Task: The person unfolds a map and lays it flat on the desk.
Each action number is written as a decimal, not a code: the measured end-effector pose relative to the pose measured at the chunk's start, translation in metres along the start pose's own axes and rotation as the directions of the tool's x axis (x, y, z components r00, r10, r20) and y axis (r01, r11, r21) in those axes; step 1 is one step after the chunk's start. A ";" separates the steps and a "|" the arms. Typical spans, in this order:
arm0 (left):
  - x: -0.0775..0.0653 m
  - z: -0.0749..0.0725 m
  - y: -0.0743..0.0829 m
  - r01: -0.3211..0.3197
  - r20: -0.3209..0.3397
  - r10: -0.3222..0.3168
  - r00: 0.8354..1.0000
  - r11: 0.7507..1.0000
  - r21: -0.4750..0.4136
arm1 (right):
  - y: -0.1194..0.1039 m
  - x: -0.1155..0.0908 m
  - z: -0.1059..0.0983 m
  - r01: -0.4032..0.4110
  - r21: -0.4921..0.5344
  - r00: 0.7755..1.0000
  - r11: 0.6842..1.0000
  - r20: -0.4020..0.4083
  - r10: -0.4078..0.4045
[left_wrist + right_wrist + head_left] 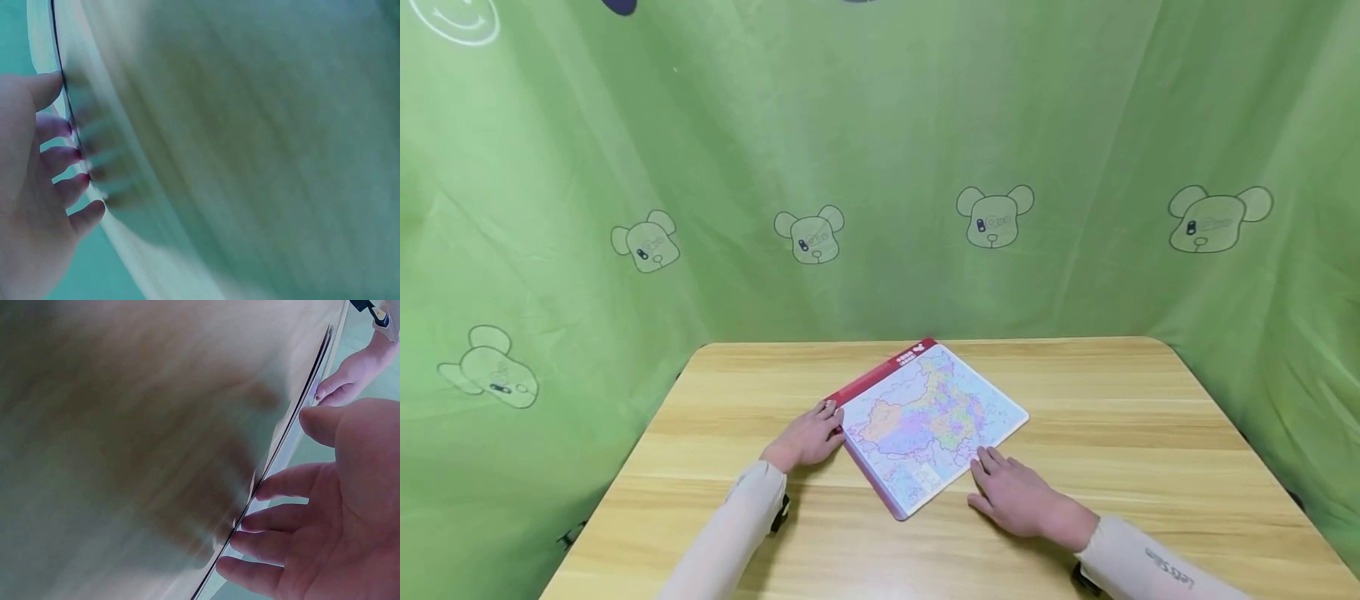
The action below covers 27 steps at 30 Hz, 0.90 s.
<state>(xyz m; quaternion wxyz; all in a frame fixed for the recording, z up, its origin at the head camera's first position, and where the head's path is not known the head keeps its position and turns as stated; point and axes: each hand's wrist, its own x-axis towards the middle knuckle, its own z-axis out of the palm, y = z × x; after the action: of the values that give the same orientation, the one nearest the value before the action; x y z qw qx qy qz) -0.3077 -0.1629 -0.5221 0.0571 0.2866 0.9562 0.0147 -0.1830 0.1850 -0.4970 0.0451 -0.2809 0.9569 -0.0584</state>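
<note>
A flat rectangular map board (925, 421), printed with a pastel-coloured map and a red border strip (880, 372), lies turned at an angle on the wooden table. At its left corner, my left hand (808, 437) touches the board with loosely extended fingers. My right hand (1018, 500) lies palm down by the lower right edge, its fingertips meeting that edge. In the left wrist view, the fingers of the left hand (31, 181) reach the board's thin edge. From the right wrist, the spread fingers of the right hand (325, 525) line up along the board's thin dark edge.
The light wooden table (1112, 417) has rounded far corners. Green fabric (880, 283) with bear-head outlines hangs behind it and on both sides. Dark wrist straps show under both pale sleeves (730, 525).
</note>
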 end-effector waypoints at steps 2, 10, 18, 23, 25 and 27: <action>-0.001 -0.001 0.001 -0.008 0.006 0.008 1.000 1.000 0.010 | 0.001 0.000 0.000 0.002 -0.004 1.000 1.000 -0.006 -0.002; -0.006 -0.005 0.007 -0.029 0.009 0.029 1.000 0.999 0.022 | 0.006 0.002 -0.001 -0.013 0.016 1.000 1.000 -0.008 0.013; -0.012 -0.005 0.010 -0.036 -0.013 0.037 0.999 0.998 0.053 | 0.010 0.006 0.000 -0.023 0.026 1.000 0.999 -0.012 0.023; -0.015 -0.004 0.014 -0.046 -0.027 0.048 0.998 0.996 0.071 | 0.014 0.006 0.000 -0.034 0.027 0.999 0.999 -0.009 0.035; -0.015 -0.003 0.016 -0.039 -0.028 0.042 0.999 0.996 0.078 | 0.015 0.007 0.001 -0.032 0.022 0.999 0.999 -0.013 0.033; -0.016 -0.002 0.017 -0.033 -0.032 0.036 0.999 0.996 0.082 | 0.017 0.007 0.001 -0.031 0.024 0.999 0.999 -0.017 0.031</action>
<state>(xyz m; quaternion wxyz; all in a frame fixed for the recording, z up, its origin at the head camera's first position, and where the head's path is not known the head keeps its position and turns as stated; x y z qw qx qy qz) -0.2851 -0.1575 -0.5174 0.0293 0.3049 0.9517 -0.0185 -0.1978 0.1949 -0.5007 0.0409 -0.2649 0.9607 -0.0717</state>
